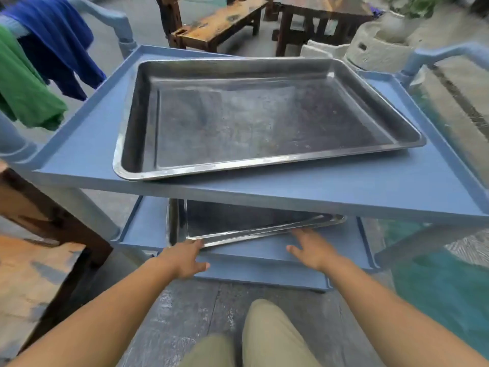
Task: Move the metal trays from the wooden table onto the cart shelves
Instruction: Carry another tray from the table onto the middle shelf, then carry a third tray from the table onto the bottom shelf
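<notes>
The left hand [182, 256] is laid against the near left corner of the lower metal tray [238, 221]; its fingertips touch the rim, the thumb is spread to 3 o'clock, and whether the grip is closed on the rim cannot be told. The right hand [311, 247] is held flat and spread, nothing in its grip, with the fingertips at or just short of the tray's near edge. That tray is seen lying askew on the middle shelf [277, 251] of the blue cart, its far part hidden under the shelf above. A lower shelf edge [264, 274] is glimpsed beneath the hands. At 12 o'clock from the hands, a second, upper metal tray [264, 115] is set on the top shelf [87, 144], turned slightly off square, its near left corner overhanging the shelf's front lip. At 10 o'clock, green cloth [23, 88] and blue cloth [58, 41] are draped over the cart's handle [113, 17]. At 9 o'clock a corner of the wooden bench [34, 274] is seen. At 6 o'clock, knees in khaki trousers [264, 335] are visible.
</notes>
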The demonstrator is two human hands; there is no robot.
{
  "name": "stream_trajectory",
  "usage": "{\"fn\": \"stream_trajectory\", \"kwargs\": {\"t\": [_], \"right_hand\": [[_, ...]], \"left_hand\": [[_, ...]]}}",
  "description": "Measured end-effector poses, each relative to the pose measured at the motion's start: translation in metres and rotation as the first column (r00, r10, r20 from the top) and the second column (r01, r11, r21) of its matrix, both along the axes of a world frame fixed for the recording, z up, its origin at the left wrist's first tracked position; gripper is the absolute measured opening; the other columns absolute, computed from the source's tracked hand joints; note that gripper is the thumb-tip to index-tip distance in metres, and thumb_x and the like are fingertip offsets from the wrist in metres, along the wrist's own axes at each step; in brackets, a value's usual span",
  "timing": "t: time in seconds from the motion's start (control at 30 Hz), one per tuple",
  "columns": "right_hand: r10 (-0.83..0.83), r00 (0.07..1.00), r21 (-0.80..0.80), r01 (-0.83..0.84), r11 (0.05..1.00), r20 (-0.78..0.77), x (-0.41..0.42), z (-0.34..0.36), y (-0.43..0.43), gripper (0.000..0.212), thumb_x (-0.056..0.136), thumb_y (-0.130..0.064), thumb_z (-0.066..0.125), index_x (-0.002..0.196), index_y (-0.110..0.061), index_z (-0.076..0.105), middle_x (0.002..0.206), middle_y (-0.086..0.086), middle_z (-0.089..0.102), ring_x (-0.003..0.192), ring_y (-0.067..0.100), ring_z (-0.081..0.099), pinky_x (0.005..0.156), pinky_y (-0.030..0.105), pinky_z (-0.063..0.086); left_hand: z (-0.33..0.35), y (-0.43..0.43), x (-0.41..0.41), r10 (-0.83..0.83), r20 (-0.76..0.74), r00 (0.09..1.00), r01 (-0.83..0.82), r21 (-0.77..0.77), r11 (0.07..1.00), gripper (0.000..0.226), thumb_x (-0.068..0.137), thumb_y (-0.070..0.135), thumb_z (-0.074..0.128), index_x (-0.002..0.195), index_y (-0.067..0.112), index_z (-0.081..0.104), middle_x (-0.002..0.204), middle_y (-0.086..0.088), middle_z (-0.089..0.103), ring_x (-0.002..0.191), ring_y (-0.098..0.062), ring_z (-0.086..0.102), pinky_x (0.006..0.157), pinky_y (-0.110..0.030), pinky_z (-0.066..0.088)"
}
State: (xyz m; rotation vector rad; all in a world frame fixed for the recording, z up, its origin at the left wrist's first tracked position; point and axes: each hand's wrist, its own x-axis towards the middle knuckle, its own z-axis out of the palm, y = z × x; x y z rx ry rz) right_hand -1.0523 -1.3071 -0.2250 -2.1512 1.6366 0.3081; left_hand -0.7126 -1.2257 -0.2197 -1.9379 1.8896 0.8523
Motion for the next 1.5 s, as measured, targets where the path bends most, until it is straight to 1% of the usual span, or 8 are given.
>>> {"fn": "stream_trajectory", "kwargs": {"t": [0.13,0.3,0.5,0.63,0.77,0.9,1.2,1.5], "right_hand": [[-0.082,0.997,0.113,0.081,0.99,0.0,0.005,0.068,0.04,0.057,0.094,-0.053,0.047,0.135,-0.012,0.049,0.13,0.014,0.061,0.12,0.032,0.054,0.095,0.04,0.047],[-0.224,0.966,0.136,0.207,0.969,0.126,0.01,0.166,0.101,0.059,0.092,-0.058,0.047,0.133,-0.015,0.053,0.13,0.008,0.061,0.12,0.027,0.055,0.093,0.035,0.045],[-0.393,0.88,0.097,0.381,0.919,0.269,-0.002,0.233,0.175,0.067,0.078,-0.075,0.042,0.119,-0.025,0.06,0.109,-0.001,0.068,0.101,0.018,0.063,0.083,0.034,0.05],[-0.471,0.84,0.006,0.487,0.873,0.271,-0.03,0.24,0.228,0.064,0.085,-0.068,0.047,0.126,-0.02,0.057,0.107,0.002,0.069,0.101,0.021,0.064,0.074,0.032,0.044],[-0.607,0.748,-0.047,0.64,0.767,0.27,-0.079,0.248,0.292,0.067,0.084,-0.071,0.047,0.126,-0.02,0.058,0.114,0.004,0.069,0.109,0.025,0.062,0.075,0.031,0.043],[-0.757,0.587,-0.058,0.799,0.598,0.286,-0.138,0.257,0.378,0.066,0.083,-0.072,0.048,0.126,-0.023,0.058,0.092,-0.005,0.065,0.099,0.02,0.063,0.072,0.032,0.044],[-0.903,0.226,-0.029,0.972,0.232,0.365,-0.231,0.265,0.637,0.068,0.082,-0.074,0.044,0.127,-0.024,0.056,0.099,-0.006,0.064,0.093,0.016,0.063,0.083,0.034,0.051],[-0.898,-0.317,-0.087,0.93,-0.358,0.305,-0.225,0.278,0.932,0.066,0.085,-0.069,0.05,0.13,-0.021,0.054,0.091,-0.005,0.065,0.099,0.021,0.064,0.083,0.034,0.049]], "left_hand": [[0.075,0.026,-0.005,-0.024,-0.033,0.999,0.025,0.009,1.0,0.062,0.093,0.05,0.052,0.141,0.012,0.04,0.145,-0.012,0.046,0.127,-0.03,0.049,0.103,-0.041,0.042],[0.177,0.065,-0.016,-0.045,-0.095,0.994,0.042,-0.028,0.999,0.056,0.094,0.046,0.053,0.136,0.01,0.044,0.138,-0.014,0.054,0.122,-0.03,0.054,0.097,-0.039,0.046],[0.242,0.093,-0.034,-0.16,-0.174,0.972,0.129,-0.173,0.976,0.052,0.093,0.048,0.053,0.134,0.016,0.048,0.134,-0.007,0.058,0.119,-0.025,0.056,0.094,-0.036,0.047],[0.262,0.105,-0.072,-0.3,-0.153,0.942,0.257,-0.247,0.934,0.053,0.094,0.047,0.052,0.136,0.015,0.047,0.134,-0.007,0.058,0.122,-0.026,0.054,0.096,-0.035,0.044],[0.272,0.125,-0.131,-0.443,-0.136,0.886,0.402,-0.251,0.881,0.049,0.094,0.045,0.052,0.131,0.014,0.051,0.13,-0.009,0.06,0.119,-0.028,0.056,0.096,-0.037,0.046],[0.28,0.155,-0.205,-0.59,-0.118,0.799,0.553,-0.243,0.797,0.048,0.093,0.046,0.051,0.127,0.013,0.052,0.13,-0.009,0.059,0.118,-0.028,0.056,0.097,-0.041,0.046],[0.296,0.308,-0.386,-0.888,-0.085,0.452,0.844,-0.282,0.456,0.055,0.094,0.051,0.05,0.136,0.016,0.045,0.132,-0.01,0.058,0.121,-0.027,0.053,0.097,-0.036,0.045],[0.302,0.517,-0.548,-0.985,-0.083,-0.152,0.952,-0.28,-0.123,0.057,0.093,0.049,0.052,0.138,0.015,0.046,0.138,-0.008,0.055,0.123,-0.024,0.054,0.099,-0.036,0.045]]}}
